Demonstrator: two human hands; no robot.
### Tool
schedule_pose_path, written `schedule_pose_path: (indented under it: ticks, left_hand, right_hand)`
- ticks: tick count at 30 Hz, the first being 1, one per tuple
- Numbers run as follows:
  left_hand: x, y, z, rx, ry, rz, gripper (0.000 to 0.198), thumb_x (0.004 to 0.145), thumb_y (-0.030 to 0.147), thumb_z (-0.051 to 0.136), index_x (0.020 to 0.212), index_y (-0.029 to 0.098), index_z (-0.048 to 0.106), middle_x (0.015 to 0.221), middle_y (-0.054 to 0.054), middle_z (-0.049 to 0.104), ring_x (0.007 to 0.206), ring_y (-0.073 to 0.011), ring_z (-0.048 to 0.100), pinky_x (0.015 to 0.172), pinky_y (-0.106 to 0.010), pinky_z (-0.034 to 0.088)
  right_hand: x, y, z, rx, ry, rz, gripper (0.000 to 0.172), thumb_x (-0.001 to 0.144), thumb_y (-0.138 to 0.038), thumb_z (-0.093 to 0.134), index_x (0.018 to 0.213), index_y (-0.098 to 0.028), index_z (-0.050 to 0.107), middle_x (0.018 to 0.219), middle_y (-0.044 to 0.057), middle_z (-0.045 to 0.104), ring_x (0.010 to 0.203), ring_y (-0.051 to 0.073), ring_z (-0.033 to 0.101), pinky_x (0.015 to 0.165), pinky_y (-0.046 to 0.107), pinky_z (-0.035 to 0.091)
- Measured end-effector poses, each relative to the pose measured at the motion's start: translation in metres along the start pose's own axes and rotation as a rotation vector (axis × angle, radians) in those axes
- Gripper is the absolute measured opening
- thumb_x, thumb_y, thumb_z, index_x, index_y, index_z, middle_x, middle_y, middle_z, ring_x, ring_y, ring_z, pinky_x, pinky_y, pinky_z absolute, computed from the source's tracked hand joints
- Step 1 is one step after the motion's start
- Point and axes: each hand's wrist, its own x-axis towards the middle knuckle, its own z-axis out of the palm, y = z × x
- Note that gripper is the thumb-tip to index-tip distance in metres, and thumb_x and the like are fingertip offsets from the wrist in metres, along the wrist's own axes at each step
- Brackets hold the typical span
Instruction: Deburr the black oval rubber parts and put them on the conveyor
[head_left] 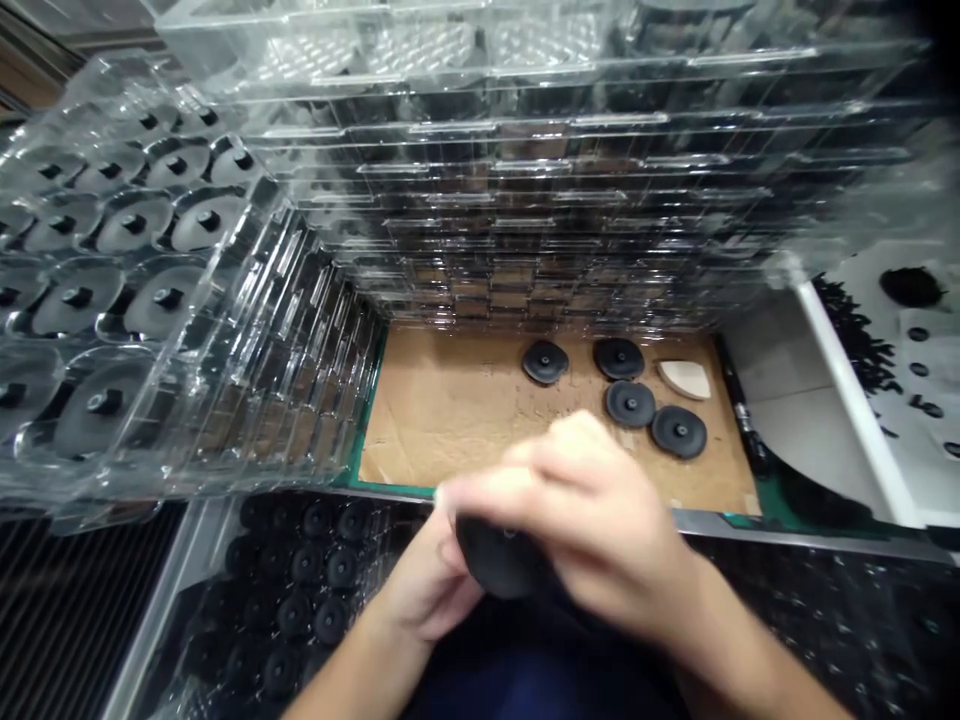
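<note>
A black disc-shaped part [499, 562] is held between my two hands, close to my body and in front of the bench edge. My left hand [427, 590] grips it from the left side. Over its top edge curl the fingers of my right hand [592, 510], which is slightly blurred. Fingers cover much of the part, so its far side is hidden. Beyond my hands, several similar black discs [630, 403] with a small central stub lie on a sheet of cardboard [442, 400]. Beside them rests a pale wedge-shaped piece [685, 380].
Tall stacks of clear plastic trays [525, 190] stand at the back; more trays [135, 310] at left hold black discs. A dark pen-like object [742, 415] lies by a white bin [832, 400] on the right. Below the bench, a tray of black parts [300, 590] shows.
</note>
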Motion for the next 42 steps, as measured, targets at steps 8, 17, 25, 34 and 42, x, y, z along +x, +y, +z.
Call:
schedule_pose_path:
  ticks: [8, 17, 25, 34, 42]
  left_hand:
    - [-0.001, 0.0, -0.009, -0.269, -0.21, -0.049, 0.054, 0.057, 0.042, 0.082, 0.105, 0.02, 0.069, 0.097, -0.005, 0.074, 0.087, -0.0232, 0.072, 0.075, -0.029, 0.057]
    - [0.002, 0.0, -0.024, -0.313, -0.347, -0.039, 0.052, 0.073, 0.059, 0.061, 0.106, 0.019, 0.069, 0.103, -0.004, 0.073, 0.086, -0.0185, 0.072, 0.071, -0.023, 0.057]
    - [0.008, -0.001, -0.04, 0.624, -0.142, 0.653, 0.089, 0.075, 0.036, 0.071, 0.146, 0.037, 0.017, 0.123, -0.007, 0.059, 0.107, -0.0218, 0.062, 0.095, -0.038, 0.05]
    - [0.007, 0.001, -0.045, 1.194, -0.168, 0.98, 0.108, 0.073, 0.027, 0.073, 0.147, 0.028, -0.005, 0.118, -0.012, 0.058, 0.107, -0.022, 0.059, 0.096, -0.042, 0.048]
    - [-0.006, 0.006, -0.039, 1.091, -0.171, 0.606, 0.098, 0.069, 0.041, 0.075, 0.146, 0.033, 0.015, 0.113, -0.006, 0.063, 0.106, -0.0214, 0.06, 0.099, -0.038, 0.043]
  right_hand:
    - [-0.035, 0.098, 0.047, 0.03, -0.016, 0.559, 0.024, 0.086, -0.023, 0.053, 0.1, -0.022, 0.072, 0.099, 0.007, 0.066, 0.088, 0.02, 0.064, 0.079, 0.034, 0.051]
    - [-0.063, 0.078, 0.065, 0.06, 0.106, 0.495, 0.025, 0.091, -0.021, 0.045, 0.101, -0.023, 0.067, 0.104, 0.007, 0.064, 0.101, 0.019, 0.061, 0.087, 0.034, 0.05]
    - [-0.074, 0.061, 0.056, 0.09, 0.11, 0.493, 0.024, 0.089, -0.014, 0.049, 0.098, -0.023, 0.069, 0.093, 0.005, 0.065, 0.088, 0.016, 0.064, 0.076, 0.026, 0.051]
    - [-0.059, 0.016, 0.032, 0.41, 0.201, 0.629, 0.023, 0.084, -0.018, 0.062, 0.099, -0.035, 0.068, 0.087, -0.002, 0.067, 0.078, 0.011, 0.061, 0.066, 0.019, 0.049]
    - [-0.041, 0.014, 0.017, 0.668, -0.192, 0.808, 0.016, 0.072, -0.028, 0.075, 0.087, -0.027, 0.074, 0.068, -0.001, 0.066, 0.063, 0.012, 0.055, 0.061, 0.023, 0.043]
